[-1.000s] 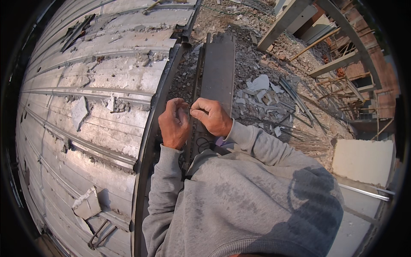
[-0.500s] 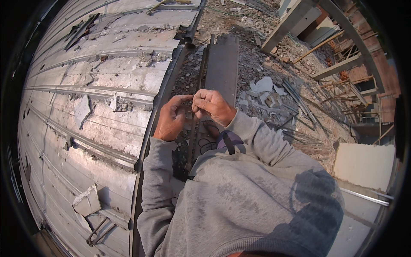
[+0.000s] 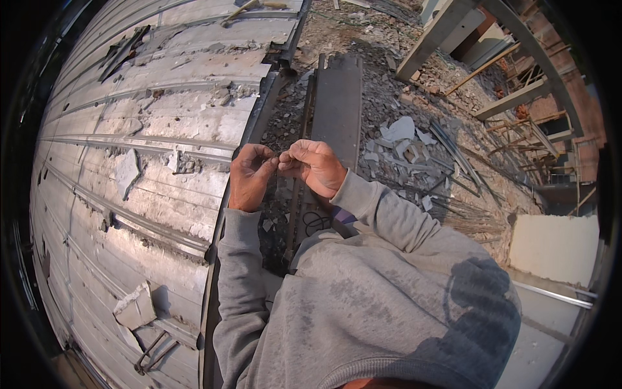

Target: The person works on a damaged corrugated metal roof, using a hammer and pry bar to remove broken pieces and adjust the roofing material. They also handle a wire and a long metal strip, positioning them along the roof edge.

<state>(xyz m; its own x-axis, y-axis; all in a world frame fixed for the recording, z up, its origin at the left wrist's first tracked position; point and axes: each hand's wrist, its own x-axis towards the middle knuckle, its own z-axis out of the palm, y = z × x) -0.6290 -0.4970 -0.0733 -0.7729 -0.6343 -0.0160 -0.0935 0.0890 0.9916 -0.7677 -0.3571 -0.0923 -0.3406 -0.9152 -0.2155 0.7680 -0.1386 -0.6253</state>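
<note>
My left hand (image 3: pixel 251 177) and my right hand (image 3: pixel 313 167) meet in front of my chest, beside the edge of the ribbed metal roof sheeting (image 3: pixel 188 223). Fingers and thumb of each are pinched, and the fingertips nearly touch. Whatever sits between them is too small or too hidden to name. Beneath and beyond the hands, a long grey metal beam (image 3: pixel 337 107) runs away from me. Dark cable loops (image 3: pixel 315 222) show under my right wrist.
A hammer with a wooden handle (image 3: pixel 241 11) lies at the sheeting's far edge. Broken white slabs (image 3: pixel 135 308) and a bent metal rod (image 3: pixel 152 353) rest on the sheeting. Far below, right, are rubble (image 3: pixel 402 139) and concrete frame beams (image 3: pixel 440 35). A pale wall block (image 3: pixel 554 249) stands right.
Both hands have shifted slightly left. The left hand's forefinger, stretched toward the right hand before, is now curled into a pinch with its thumb.
</note>
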